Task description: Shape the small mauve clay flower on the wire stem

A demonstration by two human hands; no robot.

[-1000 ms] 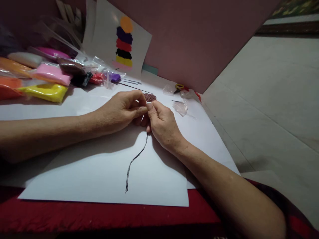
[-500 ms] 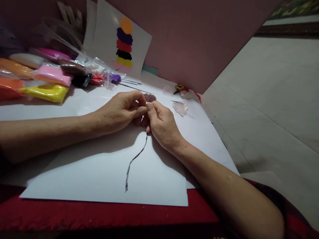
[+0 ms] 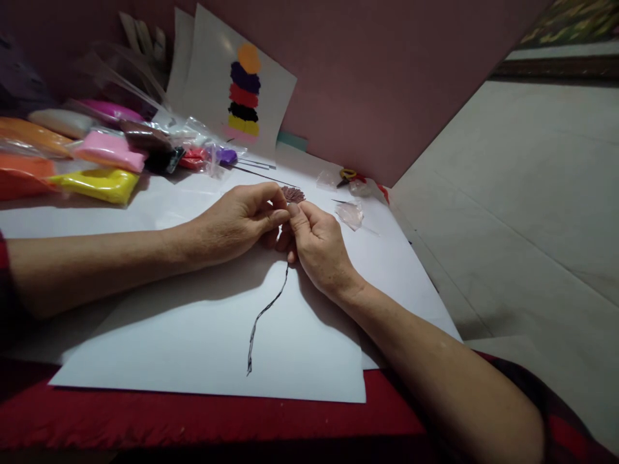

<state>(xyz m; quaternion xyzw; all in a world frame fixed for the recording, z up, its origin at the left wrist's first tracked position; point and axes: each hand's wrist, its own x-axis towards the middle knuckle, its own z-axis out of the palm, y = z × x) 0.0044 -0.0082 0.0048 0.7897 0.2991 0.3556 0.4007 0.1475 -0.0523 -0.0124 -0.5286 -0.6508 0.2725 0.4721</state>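
Observation:
My left hand and my right hand meet over a white sheet of paper. Both are closed, thumbs and fingertips pinched together. Whatever lies between the fingertips is too small or hidden to make out. Just beyond the fingertips sits a brownish-pink, petalled clay piece, partly covered by my hands. A thin, wavy black line runs from under my right hand toward the near edge of the paper. Whether it is drawn or a thread, I cannot tell.
Several bags of coloured clay, one of them yellow, lie at the left. A sheet with coloured patches leans against the pink wall. Scissors and a clear plastic scrap lie back right. Red cloth borders the near edge.
The whole view has shifted slightly, so everything appears a little lower. My hands stay pinched together, and slightly more of the petalled piece shows beyond them.

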